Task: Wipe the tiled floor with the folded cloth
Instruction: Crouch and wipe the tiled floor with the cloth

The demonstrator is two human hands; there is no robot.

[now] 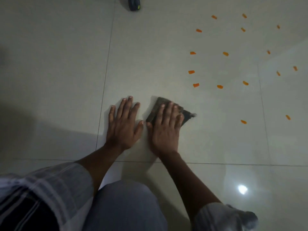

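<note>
1. The right hand (164, 129) presses flat on the folded cloth (155, 112), fingers straight and spread, its grip apart rather than curled round the fabric.
2. The cloth (dark, its far corner blurred) lies on the tiled floor (66, 80).
3. Just left of the cloth, the left hand (123, 124) rests palm-down on the floor, grip apart, fingers straight.
4. Beyond and right of the cloth, orange marks (220, 86) dot the tiles.
5. Far beyond the cloth sits a dark object (134, 4).
</note>
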